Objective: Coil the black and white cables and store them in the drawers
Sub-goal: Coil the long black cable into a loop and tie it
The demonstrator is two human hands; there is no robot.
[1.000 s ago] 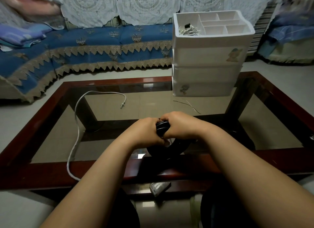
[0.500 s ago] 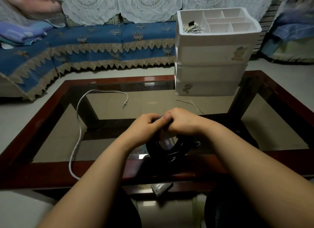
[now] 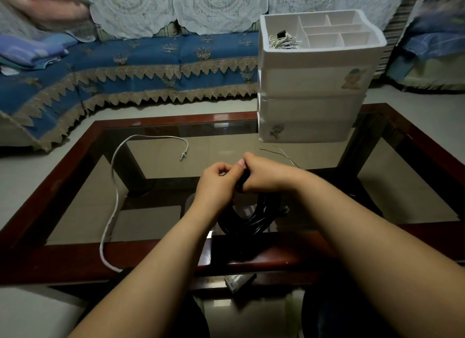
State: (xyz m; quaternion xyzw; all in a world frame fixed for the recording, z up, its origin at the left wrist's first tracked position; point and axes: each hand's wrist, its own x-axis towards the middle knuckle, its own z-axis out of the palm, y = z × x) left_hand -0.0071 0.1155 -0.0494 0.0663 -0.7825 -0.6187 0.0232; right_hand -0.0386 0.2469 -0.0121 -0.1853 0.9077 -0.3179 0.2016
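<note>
A coiled black cable [image 3: 254, 218] hangs as a loop over the near part of the glass table. My right hand [image 3: 265, 174] grips the top of the coil, fingers curled round it. My left hand [image 3: 217, 180] is pressed against it from the left, pinching at the same spot; what it pinches is hidden. A white cable [image 3: 114, 186] lies uncoiled on the left of the table, its plug [image 3: 183, 155] near the middle. The white drawer unit [image 3: 312, 86] stands at the table's far right, all drawers closed, with a bundle of thin white wires [image 3: 283, 42] in its top tray.
The glass table has a dark red wooden frame [image 3: 75, 259]. Thin loose wire ties [image 3: 281, 152] lie in front of the drawer unit. A small box [image 3: 239, 279] sits on the shelf under the near edge. A blue-covered sofa [image 3: 125, 68] runs behind the table.
Both hands have lifted slightly with the coil. My left hand has shifted from gripping the coil's top to pinching beside my right thumb.
</note>
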